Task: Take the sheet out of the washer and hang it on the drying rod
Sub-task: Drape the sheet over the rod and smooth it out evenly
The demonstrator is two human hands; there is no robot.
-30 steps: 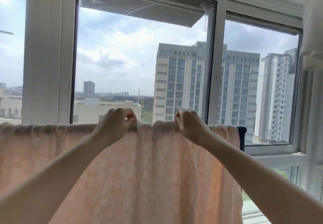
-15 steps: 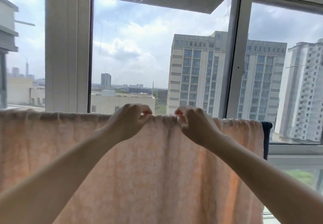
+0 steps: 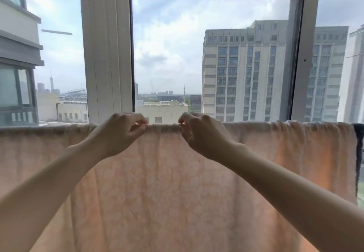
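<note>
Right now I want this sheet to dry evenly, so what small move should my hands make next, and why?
Probably draw the left hand and right hand apart along the top edge. Both pinch the sheet close together, and the fold between them looks bunched; spreading it should flatten it.

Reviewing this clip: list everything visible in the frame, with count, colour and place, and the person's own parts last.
sheet: one, pale peach with a faint pattern, draped over the rod across the lower frame, the rod itself hidden under it.
dark cloth: one, navy, at the sheet's right end.
window frame: white uprights, behind the sheet.
buildings: several, beige and grey, outside the glass.
left hand: one, pinches the sheet's top edge.
right hand: one, pinches the top edge beside it.
</note>
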